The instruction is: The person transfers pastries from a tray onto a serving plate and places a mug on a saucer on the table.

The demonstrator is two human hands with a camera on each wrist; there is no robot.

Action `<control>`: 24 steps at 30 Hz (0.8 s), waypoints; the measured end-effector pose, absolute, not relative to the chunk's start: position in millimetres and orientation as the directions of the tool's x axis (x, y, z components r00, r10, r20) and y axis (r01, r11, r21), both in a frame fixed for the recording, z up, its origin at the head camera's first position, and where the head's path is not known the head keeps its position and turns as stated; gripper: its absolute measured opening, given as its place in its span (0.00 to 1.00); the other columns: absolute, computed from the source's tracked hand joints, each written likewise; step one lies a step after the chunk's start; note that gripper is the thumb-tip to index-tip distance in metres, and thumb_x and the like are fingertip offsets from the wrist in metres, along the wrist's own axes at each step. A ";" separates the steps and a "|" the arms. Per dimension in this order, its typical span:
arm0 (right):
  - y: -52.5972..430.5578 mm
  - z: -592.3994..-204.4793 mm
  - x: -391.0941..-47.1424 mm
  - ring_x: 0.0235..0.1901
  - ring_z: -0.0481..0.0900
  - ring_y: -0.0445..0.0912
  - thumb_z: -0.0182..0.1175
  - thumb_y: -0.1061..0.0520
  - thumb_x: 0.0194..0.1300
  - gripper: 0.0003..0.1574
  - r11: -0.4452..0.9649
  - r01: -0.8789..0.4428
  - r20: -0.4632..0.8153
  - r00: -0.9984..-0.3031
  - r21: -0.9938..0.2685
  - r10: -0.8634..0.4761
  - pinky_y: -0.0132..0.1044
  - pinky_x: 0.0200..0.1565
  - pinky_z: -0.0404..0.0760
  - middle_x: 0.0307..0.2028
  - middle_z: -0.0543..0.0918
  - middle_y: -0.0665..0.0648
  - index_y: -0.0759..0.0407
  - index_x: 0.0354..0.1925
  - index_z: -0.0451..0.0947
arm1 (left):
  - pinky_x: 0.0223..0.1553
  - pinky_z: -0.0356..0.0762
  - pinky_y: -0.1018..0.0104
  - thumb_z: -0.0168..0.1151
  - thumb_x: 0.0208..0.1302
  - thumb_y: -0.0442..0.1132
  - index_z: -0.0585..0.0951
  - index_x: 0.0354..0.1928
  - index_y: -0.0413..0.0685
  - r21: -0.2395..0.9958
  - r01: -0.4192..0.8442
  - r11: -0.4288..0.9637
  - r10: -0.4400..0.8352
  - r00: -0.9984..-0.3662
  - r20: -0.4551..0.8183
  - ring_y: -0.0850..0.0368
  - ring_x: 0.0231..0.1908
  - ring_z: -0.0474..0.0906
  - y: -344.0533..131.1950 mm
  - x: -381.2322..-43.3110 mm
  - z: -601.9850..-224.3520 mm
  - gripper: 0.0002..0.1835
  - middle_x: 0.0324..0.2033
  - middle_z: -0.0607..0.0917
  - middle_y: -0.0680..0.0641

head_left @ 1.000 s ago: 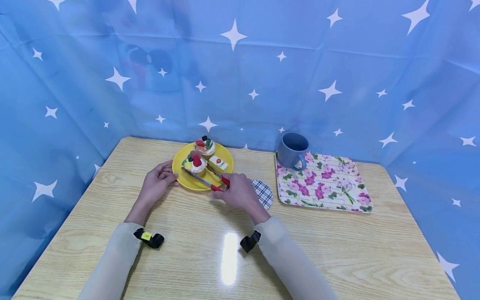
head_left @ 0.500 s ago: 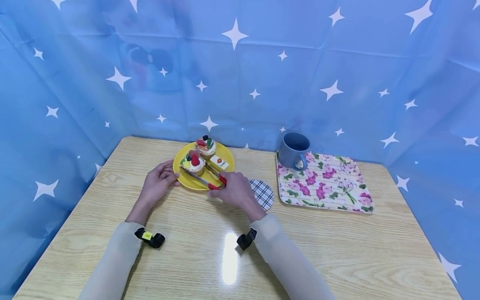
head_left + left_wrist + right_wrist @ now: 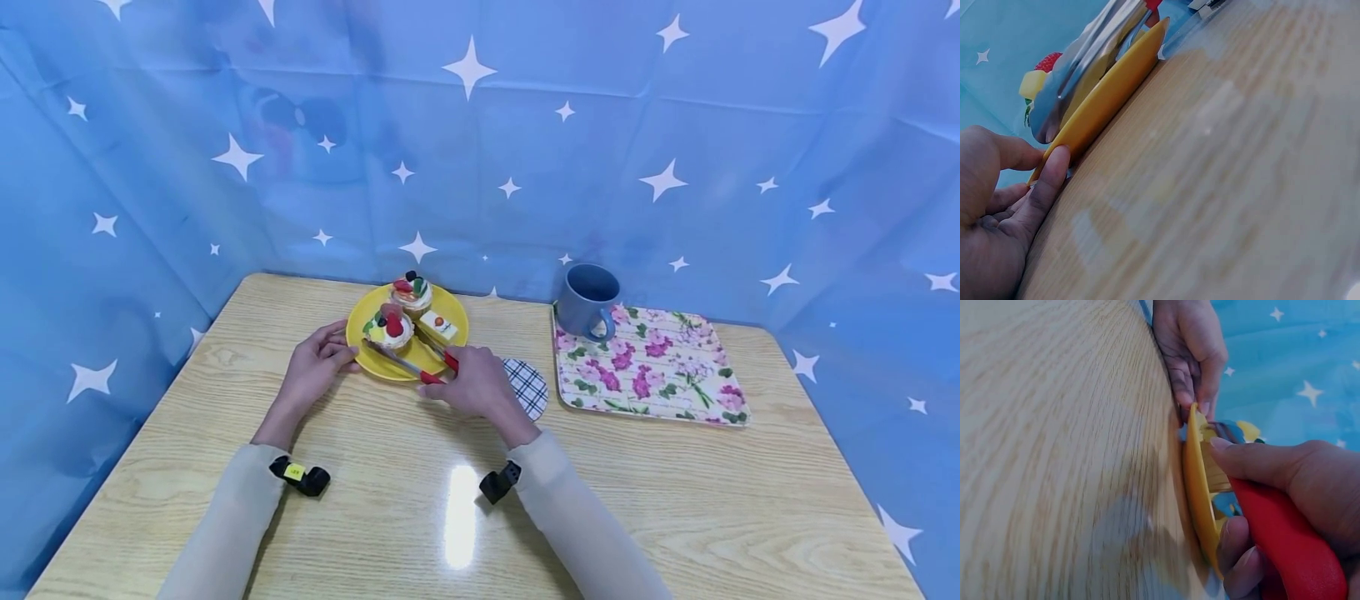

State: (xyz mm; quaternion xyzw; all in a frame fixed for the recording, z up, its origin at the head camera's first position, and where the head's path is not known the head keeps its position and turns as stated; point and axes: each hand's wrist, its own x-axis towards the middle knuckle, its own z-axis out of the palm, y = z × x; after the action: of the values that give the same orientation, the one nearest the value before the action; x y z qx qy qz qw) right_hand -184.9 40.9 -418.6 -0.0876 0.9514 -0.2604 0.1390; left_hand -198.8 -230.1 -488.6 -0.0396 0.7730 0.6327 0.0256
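Note:
On a yellow plate lie two fruit-topped cream tarts and a small white cake piece with an orange dot. My left hand pinches the plate's left rim between thumb and fingers, as the left wrist view confirms. With my right hand I grip metal tongs by their red handles. The tongs' arms reach either side of the front tart, which carries a strawberry and yellow fruit. Behind it sits the rear tart. Whether the front tart touches the plate is unclear.
A round checked coaster lies partly beneath my right hand. Farther right is a floral tray, with a blue mug on its back left corner. A blue starry curtain hangs behind the wooden table.
My right hand, the tongs and the front tart moved slightly left half a second ago, then back right. My left hand stays on the plate's rim.

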 end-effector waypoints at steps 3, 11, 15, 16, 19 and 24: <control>42.9 -416.5 -183.2 0.32 0.73 0.48 0.76 0.32 0.54 0.39 0.852 -0.087 -0.226 -0.946 -0.516 -0.233 0.35 0.27 0.63 0.30 0.74 0.54 0.54 0.54 0.83 | 0.44 0.92 0.69 0.59 0.75 0.35 0.62 0.78 0.47 0.977 -0.090 0.193 -0.027 -0.996 -0.086 0.66 0.36 0.85 -229.9 -198.9 -489.0 0.33 0.54 0.77 0.37; 48.0 -413.1 -180.8 0.30 0.73 0.48 0.76 0.33 0.53 0.32 0.848 -0.079 -0.238 -0.942 -0.524 -0.235 0.35 0.25 0.62 0.27 0.72 0.53 0.54 0.42 0.82 | 0.44 0.92 0.69 0.59 0.75 0.35 0.62 0.78 0.47 0.977 -0.093 0.193 -0.025 -0.996 -0.090 0.66 0.36 0.85 -230.7 -199.2 -489.9 0.33 0.53 0.77 0.38; 51.4 -409.6 -179.4 0.29 0.74 0.49 0.77 0.33 0.53 0.31 0.844 -0.080 -0.232 -0.944 -0.530 -0.235 0.35 0.25 0.64 0.27 0.74 0.53 0.54 0.42 0.83 | 0.44 0.92 0.69 0.59 0.75 0.35 0.62 0.78 0.47 0.978 -0.093 0.187 -0.022 -0.996 -0.091 0.66 0.36 0.85 -230.6 -199.3 -489.5 0.33 0.53 0.77 0.38; 52.3 -408.5 -178.8 0.29 0.74 0.49 0.77 0.33 0.53 0.31 0.844 -0.082 -0.228 -0.945 -0.530 -0.235 0.35 0.24 0.65 0.26 0.74 0.53 0.54 0.42 0.83 | 0.44 0.92 0.69 0.59 0.75 0.35 0.62 0.78 0.47 0.978 -0.092 0.186 -0.022 -0.996 -0.089 0.66 0.36 0.85 -230.6 -199.2 -489.3 0.33 0.52 0.77 0.38; 55.2 -404.6 -176.3 0.28 0.75 0.49 0.76 0.33 0.53 0.32 0.842 -0.088 -0.216 -0.947 -0.532 -0.236 0.35 0.24 0.67 0.26 0.76 0.54 0.54 0.42 0.83 | 0.44 0.92 0.69 0.59 0.75 0.35 0.63 0.78 0.47 0.978 -0.090 0.186 -0.022 -0.996 -0.088 0.66 0.36 0.85 -230.5 -199.0 -488.8 0.33 0.52 0.78 0.38; 60.5 -397.7 -171.8 0.27 0.75 0.49 0.77 0.33 0.53 0.33 0.826 -0.100 -0.191 -0.951 -0.555 -0.243 0.34 0.23 0.70 0.25 0.78 0.54 0.55 0.45 0.83 | 0.44 0.92 0.69 0.59 0.75 0.35 0.63 0.78 0.47 0.977 -0.094 0.192 -0.026 -0.996 -0.090 0.66 0.36 0.85 -229.9 -198.6 -487.8 0.33 0.52 0.78 0.38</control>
State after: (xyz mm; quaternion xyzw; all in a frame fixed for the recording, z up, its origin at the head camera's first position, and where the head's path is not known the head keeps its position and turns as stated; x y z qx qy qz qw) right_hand -171.8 60.5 -397.7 -0.0904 0.9469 -0.2809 0.1276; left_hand -198.6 -229.9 -487.8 -0.0389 0.7714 0.6346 0.0264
